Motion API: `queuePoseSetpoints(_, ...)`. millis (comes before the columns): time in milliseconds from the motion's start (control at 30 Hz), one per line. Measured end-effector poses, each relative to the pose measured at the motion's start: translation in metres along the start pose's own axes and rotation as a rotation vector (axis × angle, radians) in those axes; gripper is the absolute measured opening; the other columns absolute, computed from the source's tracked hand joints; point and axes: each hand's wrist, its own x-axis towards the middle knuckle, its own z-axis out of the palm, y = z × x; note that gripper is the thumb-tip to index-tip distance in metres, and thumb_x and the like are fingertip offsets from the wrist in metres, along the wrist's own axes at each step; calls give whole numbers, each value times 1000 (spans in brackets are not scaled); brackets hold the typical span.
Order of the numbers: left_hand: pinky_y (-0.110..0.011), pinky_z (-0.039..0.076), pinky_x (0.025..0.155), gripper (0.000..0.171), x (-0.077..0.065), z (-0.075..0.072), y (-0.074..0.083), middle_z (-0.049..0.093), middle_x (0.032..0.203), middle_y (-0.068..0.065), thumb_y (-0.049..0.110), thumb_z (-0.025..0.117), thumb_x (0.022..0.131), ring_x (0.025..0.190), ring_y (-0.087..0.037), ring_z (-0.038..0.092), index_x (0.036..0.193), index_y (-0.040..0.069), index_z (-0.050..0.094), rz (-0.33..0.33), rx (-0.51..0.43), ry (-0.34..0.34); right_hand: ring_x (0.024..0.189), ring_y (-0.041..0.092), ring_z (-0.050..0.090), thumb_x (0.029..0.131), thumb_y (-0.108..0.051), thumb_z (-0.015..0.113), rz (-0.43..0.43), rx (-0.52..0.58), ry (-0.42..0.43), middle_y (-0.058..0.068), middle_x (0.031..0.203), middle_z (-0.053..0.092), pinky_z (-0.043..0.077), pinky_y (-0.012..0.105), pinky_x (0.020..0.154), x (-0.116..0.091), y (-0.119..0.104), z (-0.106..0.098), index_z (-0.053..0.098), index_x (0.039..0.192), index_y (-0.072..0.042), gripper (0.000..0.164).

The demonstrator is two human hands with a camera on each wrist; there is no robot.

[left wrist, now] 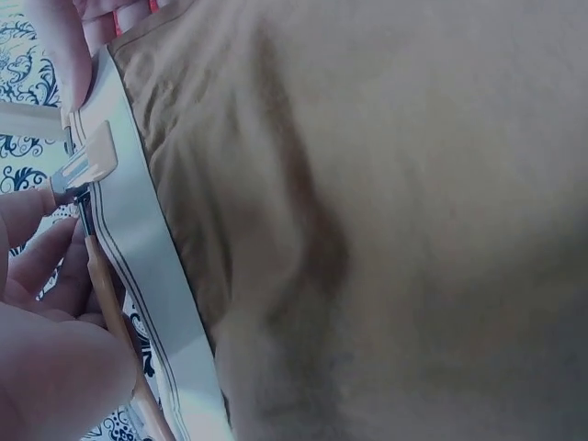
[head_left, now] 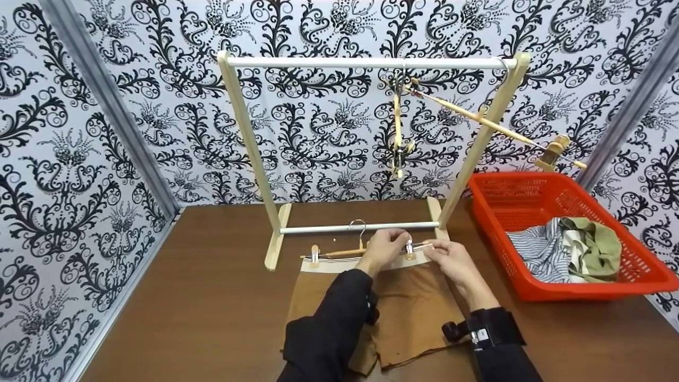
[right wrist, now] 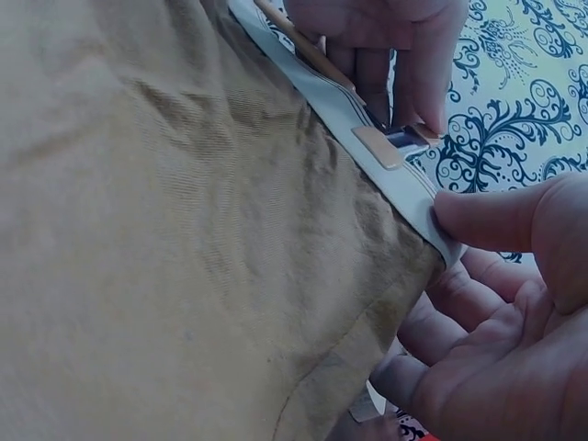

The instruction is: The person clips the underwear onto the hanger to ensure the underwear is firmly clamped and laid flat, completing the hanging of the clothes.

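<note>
Brown shorts (head_left: 419, 307) with a white waistband (left wrist: 138, 216) hang down toward me from a wooden clip hanger (head_left: 339, 253). The hanger's left clip (head_left: 315, 256) sits on the waistband. At its right clip (right wrist: 378, 147), my left hand (head_left: 384, 246) pinches the clip's upper end between thumb and fingers. The clip's pad lies over the front of the waistband. My right hand (head_left: 453, 262) pinches the waistband's right corner, thumb in front and fingers behind, just beyond the clip. The hanger's metal hook (head_left: 358, 223) points up and away from me.
A wooden rack (head_left: 246, 138) with a white top bar (head_left: 318, 62) stands behind the shorts. Two clip hangers hang at its right half, one wooden hanger (head_left: 477, 118) slanting outward. On the right, a red basket (head_left: 530, 289) holds striped cloth (head_left: 538, 249) and olive cloth (head_left: 599, 246).
</note>
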Motion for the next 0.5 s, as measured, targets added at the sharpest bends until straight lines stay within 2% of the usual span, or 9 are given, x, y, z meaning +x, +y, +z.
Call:
queuePoseSetpoints(100, -33, 48, 98, 27, 0, -1, -1, 74, 112, -9, 19, 62, 98, 107, -21, 66, 113, 0, 75, 51, 21, -7, 85, 10, 63, 101, -4, 59, 5, -4, -2, 13, 106, 72, 50, 24, 76, 0, 1, 0, 59, 127, 15, 32)
queuePoseSetpoints(267, -32, 49, 98, 28, 1, -2, -4, 73, 115, -14, 15, 63, 100, 110, -25, 67, 119, -3, 71, 121, 92, -29, 83, 10, 62, 100, -3, 59, -21, -16, -11, 12, 102, 71, 50, 25, 74, -2, 2, 0, 59, 125, 15, 31)
queuePoseSetpoints(367, -30, 50, 96, 28, 1, -1, -6, 74, 113, -12, 14, 63, 99, 107, -23, 68, 120, -4, 70, 143, 130, -41, 84, 10, 61, 100, -3, 59, -19, -17, -7, 12, 103, 71, 50, 24, 74, -2, 2, 0, 59, 126, 16, 32)
queuePoseSetpoints(500, -29, 51, 92, 26, 0, 0, -9, 75, 108, -10, 13, 65, 98, 101, -20, 68, 118, -3, 72, 147, 159, -50, 89, 10, 60, 102, -6, 59, 1, -33, -12, 18, 115, 68, 50, 24, 77, -1, 0, 0, 55, 132, 15, 38)
